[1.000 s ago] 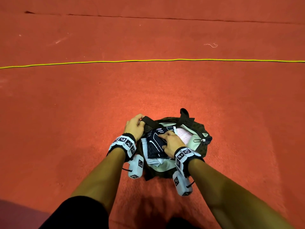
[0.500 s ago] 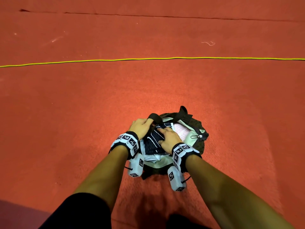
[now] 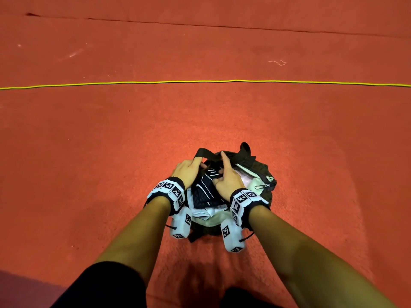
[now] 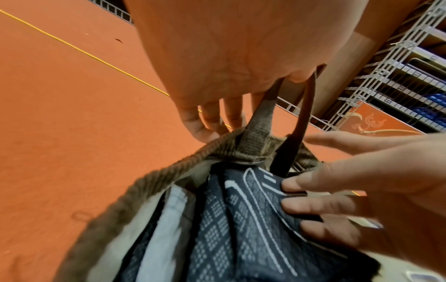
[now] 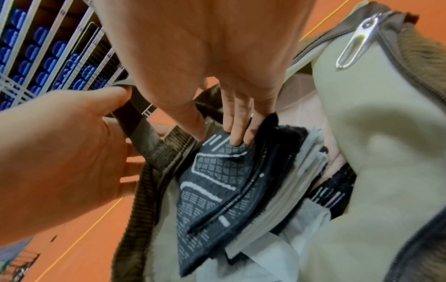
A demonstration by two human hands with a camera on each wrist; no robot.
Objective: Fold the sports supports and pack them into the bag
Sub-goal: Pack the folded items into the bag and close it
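Note:
A brown corduroy bag (image 3: 260, 172) with a beige lining (image 5: 386, 133) stands open on the red floor. A dark folded support (image 3: 203, 192) with white lines sits upright in its mouth, seen close in the wrist views (image 4: 241, 219) (image 5: 212, 190). My left hand (image 3: 186, 172) holds the bag's dark strap (image 3: 201, 152) up, the strap (image 4: 263, 114) running under the thumb. My right hand (image 3: 229, 181) presses straight fingers (image 5: 236, 133) onto the support's far edge, with the index finger lifted and pointing away. More folded white and dark pieces lie beside the support inside the bag.
Bare red floor lies all round the bag. A thin yellow cord (image 3: 200, 81) crosses it farther away, with a white thread (image 3: 278, 62) beyond. The zipper pull (image 5: 354, 38) hangs at the bag's right rim. Railings and blue seats (image 5: 36, 57) stand far off.
Both hands have moved towards the bag's far rim. The left hand has raised the strap loop. The right index finger, earlier down on the support, now sticks out straight.

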